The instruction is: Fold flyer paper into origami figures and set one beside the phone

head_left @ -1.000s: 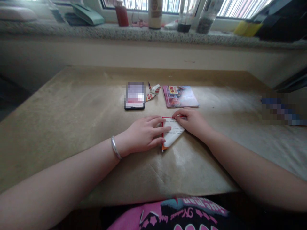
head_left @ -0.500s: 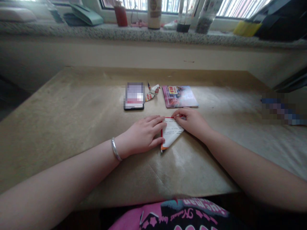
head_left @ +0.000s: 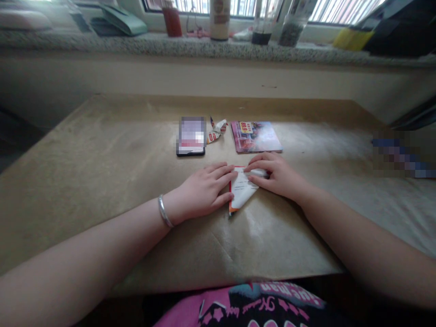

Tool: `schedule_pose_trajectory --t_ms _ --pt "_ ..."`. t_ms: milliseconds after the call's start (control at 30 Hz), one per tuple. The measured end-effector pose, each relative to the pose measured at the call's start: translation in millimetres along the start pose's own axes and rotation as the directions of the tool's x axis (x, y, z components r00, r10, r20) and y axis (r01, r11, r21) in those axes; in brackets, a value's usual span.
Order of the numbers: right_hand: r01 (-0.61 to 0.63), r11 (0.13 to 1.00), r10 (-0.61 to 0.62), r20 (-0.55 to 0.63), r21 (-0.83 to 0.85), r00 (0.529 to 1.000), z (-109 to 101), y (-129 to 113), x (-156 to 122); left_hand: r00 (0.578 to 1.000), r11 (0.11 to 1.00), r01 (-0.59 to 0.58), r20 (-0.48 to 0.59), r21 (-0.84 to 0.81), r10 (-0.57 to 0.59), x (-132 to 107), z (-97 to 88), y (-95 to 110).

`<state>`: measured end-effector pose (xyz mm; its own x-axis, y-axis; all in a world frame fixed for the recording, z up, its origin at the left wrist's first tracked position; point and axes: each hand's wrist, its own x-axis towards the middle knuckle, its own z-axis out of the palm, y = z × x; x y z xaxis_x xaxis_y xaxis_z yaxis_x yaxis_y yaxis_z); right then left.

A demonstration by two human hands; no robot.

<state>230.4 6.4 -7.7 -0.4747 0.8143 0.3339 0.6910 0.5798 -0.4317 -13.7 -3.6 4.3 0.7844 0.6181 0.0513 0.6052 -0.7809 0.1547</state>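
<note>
A white printed sheet of paper [head_left: 241, 190], folded into a triangle with red and orange edges, lies on the table with one point toward me. My left hand [head_left: 209, 188], a silver bangle at its wrist, rests flat along the paper's left edge, fingers stretched out and thumb lower down. My right hand [head_left: 272, 172] lies over the upper right of the paper, its fingertips and thumb apart and touching the surface. Part of the right corner is hidden under that hand.
Beyond my hands are a phone [head_left: 191, 136], a small folded paper figure [head_left: 218, 131] and a glossy pink-and-blue booklet [head_left: 259, 137]. A blurred blue item [head_left: 403, 156] lies at the right. Several bottles, among them a red one [head_left: 172, 22], stand on the stone windowsill [head_left: 136, 45].
My right hand's fingers have spread from a closer grip at the upper right corner and now lie flatter on the paper. The left hand and the paper have barely moved.
</note>
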Motion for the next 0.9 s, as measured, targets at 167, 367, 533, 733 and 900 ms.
schedule_pose_trajectory --t_ms 167,367,533,733,900 --pt "0.000 0.999 0.000 0.007 -0.038 1.000 0 -2 -1 1.000 0.999 0.029 0.010 -0.040 -0.028 -2 -1.2 0" --pt "-0.007 0.999 0.007 0.004 -0.035 1.000 1 -2 0 0.999 0.998 0.038 0.033 -0.049 -0.036 -3 -2.2 1" --pt "-0.030 0.999 0.029 -0.019 -0.024 0.999 4 -1 1 0.997 0.997 0.065 0.049 -0.041 -0.063 -3 -2.5 6" --pt "-0.031 0.999 0.029 -0.049 -0.041 0.998 8 -1 1 0.997 0.997 0.070 0.014 -0.027 -0.069 -6 1.6 8" --pt "-0.005 1.000 0.005 -0.074 -0.006 0.997 10 1 2 0.998 0.998 0.060 -0.006 -0.005 -0.060 -6 3.3 8"
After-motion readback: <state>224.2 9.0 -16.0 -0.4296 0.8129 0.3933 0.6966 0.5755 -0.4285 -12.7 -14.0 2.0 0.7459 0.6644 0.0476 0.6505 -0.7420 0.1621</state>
